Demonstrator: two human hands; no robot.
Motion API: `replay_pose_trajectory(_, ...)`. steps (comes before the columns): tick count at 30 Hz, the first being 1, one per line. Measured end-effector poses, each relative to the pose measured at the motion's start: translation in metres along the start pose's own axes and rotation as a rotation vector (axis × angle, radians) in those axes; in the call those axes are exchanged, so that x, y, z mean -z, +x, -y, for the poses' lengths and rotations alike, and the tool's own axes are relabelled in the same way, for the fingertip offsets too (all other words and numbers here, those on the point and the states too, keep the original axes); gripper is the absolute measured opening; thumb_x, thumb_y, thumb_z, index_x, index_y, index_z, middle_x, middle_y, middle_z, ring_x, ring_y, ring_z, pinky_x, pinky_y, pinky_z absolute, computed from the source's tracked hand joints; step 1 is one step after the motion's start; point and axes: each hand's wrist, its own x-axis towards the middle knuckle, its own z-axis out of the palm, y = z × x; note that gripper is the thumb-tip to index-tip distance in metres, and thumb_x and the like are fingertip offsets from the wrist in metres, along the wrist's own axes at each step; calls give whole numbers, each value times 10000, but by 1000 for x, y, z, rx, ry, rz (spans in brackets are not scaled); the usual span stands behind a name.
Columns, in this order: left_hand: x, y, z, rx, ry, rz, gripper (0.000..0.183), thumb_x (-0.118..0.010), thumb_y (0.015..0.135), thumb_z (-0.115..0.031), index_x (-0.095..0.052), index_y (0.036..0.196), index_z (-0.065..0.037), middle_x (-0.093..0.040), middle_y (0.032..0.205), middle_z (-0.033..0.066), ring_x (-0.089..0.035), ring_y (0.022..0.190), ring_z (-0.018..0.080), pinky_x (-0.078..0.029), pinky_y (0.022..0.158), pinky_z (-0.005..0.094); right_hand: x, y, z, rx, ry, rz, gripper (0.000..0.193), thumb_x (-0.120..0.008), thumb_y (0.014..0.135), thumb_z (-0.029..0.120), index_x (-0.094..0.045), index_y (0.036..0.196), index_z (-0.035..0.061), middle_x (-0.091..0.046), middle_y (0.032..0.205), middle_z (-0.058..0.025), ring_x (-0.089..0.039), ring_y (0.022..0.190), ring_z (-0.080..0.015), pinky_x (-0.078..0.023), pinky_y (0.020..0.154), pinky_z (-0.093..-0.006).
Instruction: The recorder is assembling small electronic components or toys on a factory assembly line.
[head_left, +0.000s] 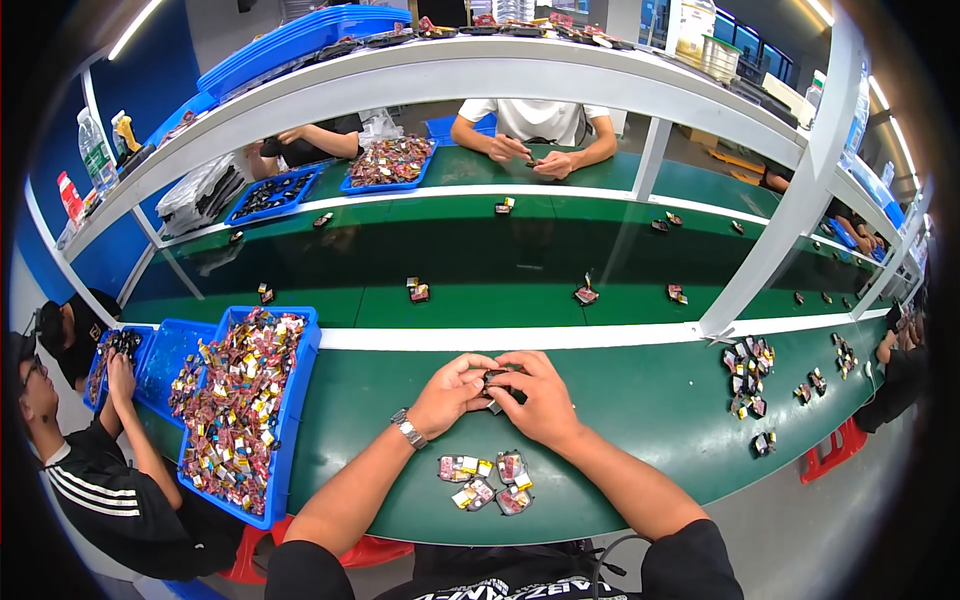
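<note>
My left hand (452, 393) and my right hand (541, 402) meet above the green worktop (400, 500). Between them, both sets of fingers grip a small black plastic part (494, 379), mostly covered by the fingers and thumbs. Its exact kind cannot be made out. On the worktop just in front of me lies a cluster of several small electronic assemblies (473, 494) with black edges, red boards and white-and-yellow pieces. To the left, a blue tray (311, 345) is heaped with similar red, white and yellow pieces.
A conveyor belt (510, 300) carrying scattered assemblies runs behind a white rail (520, 339). More assemblies (747, 376) lie at right. A white post (770, 240) and overhead shelf (400, 70) frame the bench. Other people work at left, right and opposite.
</note>
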Motion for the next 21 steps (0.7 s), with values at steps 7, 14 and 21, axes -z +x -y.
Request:
replay_pose_trajectory(7, -3, -1, 0, -29, -61, 36, 251, -495, 994, -76, -497, 1245, -73, -610, 1203, 72, -607, 1065, 127, -527, 891, 288, 0, 0, 1, 45, 21, -20, 173, -741, 746, 47, -721, 917, 58, -626, 1110, -76, -568, 1078, -263, -505, 880, -367)
replay_pose_trajectory(14, -1, 0, 1, -30, -98, 30, 270, -579, 971, -121, -497, 1224, -76, -622, 1172, 70, -615, 1068, 144, -529, 894, 298, -1, -2, 2, 59, -8, -40, 225, -731, 740, 26, -715, 961, 61, -621, 1132, -87, -560, 1102, -287, -509, 887, -374)
replay_pose_trajectory(21, 2, 0, 5, -78, -90, 10, 225, -542, 989, -115, -498, 1205, -67, -577, 1290, 115, -597, 1130, 165, -526, 918, 320, 5, 7, 11, 170, 3, 16, 255, -712, 736, 0, -705, 987, 45, -570, 1239, -132, -526, 1168, -323, -495, 915, -406)
